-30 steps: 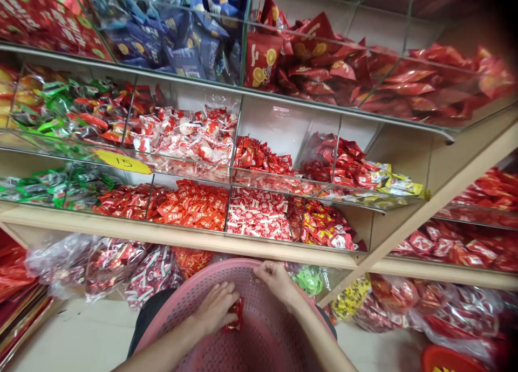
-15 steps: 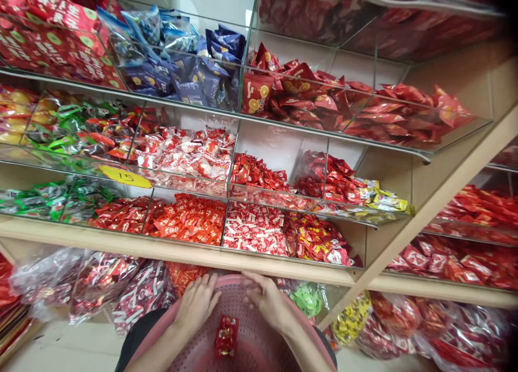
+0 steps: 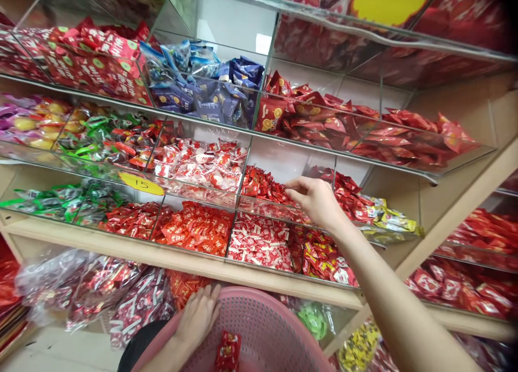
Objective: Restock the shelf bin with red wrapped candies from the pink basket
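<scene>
A pink plastic basket [image 3: 267, 299] with a perforated wall is in front of me, with a few red-wrapped sweets [image 3: 228, 350] at its bottom. My left hand [image 3: 198, 315] lies over its left rim, fingers stretched out. My right hand [image 3: 313, 199] is raised to the middle shelf, over the front glass of a bin. Its fingers are curved and slightly apart near the small red-wrapped sweets [image 3: 263, 184], and nothing shows between them. More red packets [image 3: 346, 191] lie partly hidden behind this hand.
Glass dividers separate the shelf bins. Blue packets [image 3: 210, 100] and red orange-print packets [image 3: 307, 116] fill the shelf above. A yellow price tag [image 3: 141, 184] hangs at the left. The wooden shelf edge [image 3: 194, 256] runs behind the basket, with bagged sweets [image 3: 137, 302] below.
My right hand has left the basket's rim and gone up to the middle shelf's red sweets. My left hand has stayed on the rim. The view has shifted slightly up and right-to-left.
</scene>
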Tool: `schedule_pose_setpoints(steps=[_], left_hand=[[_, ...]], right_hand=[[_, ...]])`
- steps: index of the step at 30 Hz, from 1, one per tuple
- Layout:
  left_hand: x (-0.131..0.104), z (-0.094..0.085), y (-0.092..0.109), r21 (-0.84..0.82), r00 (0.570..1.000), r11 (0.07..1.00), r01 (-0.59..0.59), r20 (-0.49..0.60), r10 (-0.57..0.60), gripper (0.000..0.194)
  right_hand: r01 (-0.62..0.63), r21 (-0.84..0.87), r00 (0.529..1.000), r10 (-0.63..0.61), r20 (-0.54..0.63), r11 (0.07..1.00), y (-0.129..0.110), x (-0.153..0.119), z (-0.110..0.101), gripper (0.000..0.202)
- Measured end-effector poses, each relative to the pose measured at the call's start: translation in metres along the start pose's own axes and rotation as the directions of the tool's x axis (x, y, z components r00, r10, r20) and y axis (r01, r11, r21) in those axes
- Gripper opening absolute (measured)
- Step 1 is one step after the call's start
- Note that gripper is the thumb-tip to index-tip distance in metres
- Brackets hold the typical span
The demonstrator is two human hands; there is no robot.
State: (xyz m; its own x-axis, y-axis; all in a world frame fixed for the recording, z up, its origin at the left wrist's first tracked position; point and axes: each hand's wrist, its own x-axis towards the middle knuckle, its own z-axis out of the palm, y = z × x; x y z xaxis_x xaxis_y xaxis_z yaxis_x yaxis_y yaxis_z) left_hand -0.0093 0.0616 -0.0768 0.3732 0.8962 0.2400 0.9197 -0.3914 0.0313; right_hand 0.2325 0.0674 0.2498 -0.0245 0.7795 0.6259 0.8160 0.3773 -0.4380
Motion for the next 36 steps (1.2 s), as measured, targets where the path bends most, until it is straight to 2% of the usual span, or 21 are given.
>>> schedule_pose_setpoints(steps=[2, 4, 6, 10, 14, 17, 22, 26, 27, 29, 31, 33, 36], left_hand=[[0.0, 0.003, -0.001, -0.016, 1.0, 1.0, 0.001, -0.015, -0.001, 0.041], [0.0, 0.003, -0.003, -0.03, 1.0, 1.0, -0.003, -0.028, 0.002, 0.04], [0.0, 0.003, -0.004, -0.033, 0.999, 0.999, -0.016, -0.034, 0.015, 0.04], [-0.001, 0.004, -0.006, -0.042, 0.999, 0.999, -0.019, -0.037, 0.017, 0.04], [-0.001, 0.007, -0.006, -0.062, 0.998, 0.998, -0.019, -0.055, 0.016, 0.04], [-0.001, 0.008, -0.006, -0.04, 0.999, 0.999, -0.022, -0.026, 0.021, 0.041], [-0.001, 0.006, -0.005, -0.012, 0.999, 0.999, -0.039, 0.007, 0.039, 0.043], [-0.002, 0.003, -0.005, 0.019, 0.999, 0.999, -0.042, 0.011, 0.042, 0.043], [-0.002, 0.002, -0.005, 0.027, 0.999, 0.999, -0.037, 0.011, 0.036, 0.043], [-0.002, -0.002, -0.003, 0.041, 0.999, 0.999, -0.027, 0.019, 0.026, 0.044], [-0.002, -0.007, 0.0, 0.046, 0.999, 0.999, -0.022, 0.042, 0.02, 0.044], [-0.001, -0.012, 0.002, 0.048, 0.998, 0.999, -0.02, 0.066, 0.017, 0.044], [-0.001, -0.016, 0.004, 0.054, 0.996, 0.998, -0.017, 0.087, 0.012, 0.043]], right_hand=[[-0.063, -0.065, 0.992, 0.07, 0.102, 0.996, 0.012, 0.025, 0.004, 0.011], [-0.118, -0.081, 0.981, 0.129, 0.144, 0.99, 0.022, 0.042, 0.013, 0.01], [-0.164, -0.082, 0.98, 0.172, 0.104, 0.983, 0.029, 0.052, 0.022, 0.004], [-0.29, -0.046, 0.956, 0.291, 0.017, 0.956, 0.037, 0.064, 0.035, 0.017], [-0.396, 0.089, 0.918, 0.393, 0.055, 0.914, 0.044, 0.066, 0.043, 0.022], [-0.419, 0.217, 0.908, 0.404, 0.111, 0.882, 0.046, 0.062, 0.047, 0.018], [-0.397, 0.441, 0.907, 0.417, 0.057, 0.805, 0.033, 0.056, 0.034, 0.017], [-0.333, 0.632, 0.913, 0.408, 0.029, 0.699, 0.009, 0.034, 0.014, 0.019], [-0.314, 0.705, 0.922, 0.382, 0.066, 0.636, 0.002, 0.023, 0.011, 0.019], [-0.305, 0.84, 0.937, 0.299, 0.18, 0.449, -0.011, -0.002, 0.009, 0.022], [-0.339, 0.897, 0.931, 0.238, 0.277, 0.284, -0.021, -0.03, 0.014, 0.025], [-0.377, 0.898, 0.915, 0.239, 0.324, 0.226, -0.026, -0.052, 0.023, 0.027], [-0.403, 0.89, 0.9, 0.27, 0.343, 0.214, -0.028, -0.072, 0.034, 0.029]])
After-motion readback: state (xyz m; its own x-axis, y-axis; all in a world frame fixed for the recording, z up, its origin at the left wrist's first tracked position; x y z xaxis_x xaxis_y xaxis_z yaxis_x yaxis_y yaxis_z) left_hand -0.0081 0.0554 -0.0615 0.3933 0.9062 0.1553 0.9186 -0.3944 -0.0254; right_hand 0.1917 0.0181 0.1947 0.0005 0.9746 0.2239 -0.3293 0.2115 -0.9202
